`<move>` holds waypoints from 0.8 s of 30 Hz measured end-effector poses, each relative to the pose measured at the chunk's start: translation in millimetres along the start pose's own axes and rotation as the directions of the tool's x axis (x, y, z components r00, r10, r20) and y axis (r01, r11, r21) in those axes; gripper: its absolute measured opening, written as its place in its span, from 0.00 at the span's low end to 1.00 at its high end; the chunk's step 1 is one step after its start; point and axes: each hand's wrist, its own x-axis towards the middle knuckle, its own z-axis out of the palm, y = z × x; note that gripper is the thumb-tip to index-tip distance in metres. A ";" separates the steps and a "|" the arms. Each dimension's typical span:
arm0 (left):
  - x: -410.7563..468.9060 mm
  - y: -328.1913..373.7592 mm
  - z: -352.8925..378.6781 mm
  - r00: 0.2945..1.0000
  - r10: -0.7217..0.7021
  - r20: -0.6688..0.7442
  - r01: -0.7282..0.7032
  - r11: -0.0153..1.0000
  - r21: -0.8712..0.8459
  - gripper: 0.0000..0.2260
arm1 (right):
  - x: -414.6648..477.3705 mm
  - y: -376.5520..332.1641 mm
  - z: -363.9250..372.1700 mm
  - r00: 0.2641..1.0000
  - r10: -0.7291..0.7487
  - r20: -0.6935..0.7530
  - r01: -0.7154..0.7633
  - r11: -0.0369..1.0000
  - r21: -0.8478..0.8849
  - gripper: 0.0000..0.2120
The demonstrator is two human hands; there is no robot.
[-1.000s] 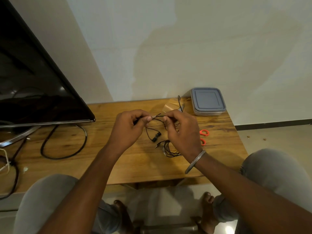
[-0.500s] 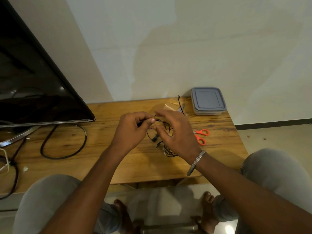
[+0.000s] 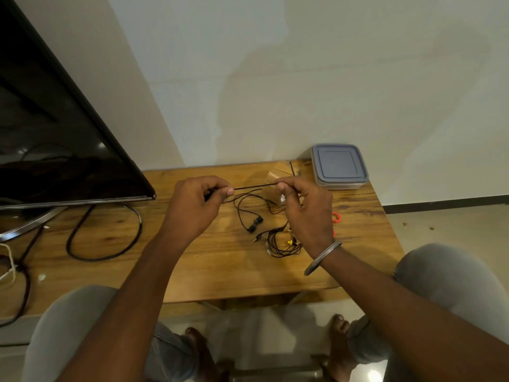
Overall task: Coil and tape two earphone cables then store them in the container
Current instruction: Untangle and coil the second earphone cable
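A black earphone cable (image 3: 254,186) is stretched taut between my left hand (image 3: 192,208) and my right hand (image 3: 305,208), both pinching it above the wooden table (image 3: 220,266). Its slack hangs down in loops to two black earbuds (image 3: 254,224) resting on the table. A second earphone cable (image 3: 281,244) lies in a loose coil with a yellow bit below my right hand. The grey lidded container (image 3: 338,166) stands shut at the table's back right corner. A clear tape piece (image 3: 275,176) lies behind my right hand.
Orange-handled scissors (image 3: 336,217) lie right of my right hand, mostly hidden. A black TV screen (image 3: 55,139) on a metal stand fills the left, with a thick black cord (image 3: 110,244) looped on the table. My knees flank the front edge.
My hands have pulled apart, drawing a length of the cable straight between them. Half a second ago they were close together over the loops.
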 end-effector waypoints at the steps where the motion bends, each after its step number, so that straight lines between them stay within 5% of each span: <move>1: -0.2 -0.5 -0.8 1.000 0.002 -0.005 -0.002 1.000 0.008 0.04 | -0.6 -0.8 0.2 1.000 0.017 0.002 -0.017 1.000 0.000 0.07; 8: -4.5 5.7 14.1 0.999 0.037 0.011 -0.037 0.999 -0.027 0.03 | -7.2 -3.2 3.8 0.971 -0.149 0.186 0.195 0.945 -0.263 0.22; 11: -7.9 12.0 20.7 0.987 0.134 0.090 -0.132 0.991 -0.029 0.04 | -13.9 -8.3 7.6 0.924 -0.274 0.266 0.346 0.895 -0.281 0.14; 17: -4.4 6.2 14.4 0.969 0.222 0.108 -0.230 0.971 0.067 0.04 | -9.1 -8.3 4.6 0.932 -0.330 0.146 0.356 0.909 -0.217 0.05; 24: 2.2 -22.4 18.1 0.988 0.149 -0.037 -0.134 0.954 0.267 0.05 | 4.7 -11.0 -5.7 0.960 -0.268 -0.081 0.255 0.957 -0.135 0.05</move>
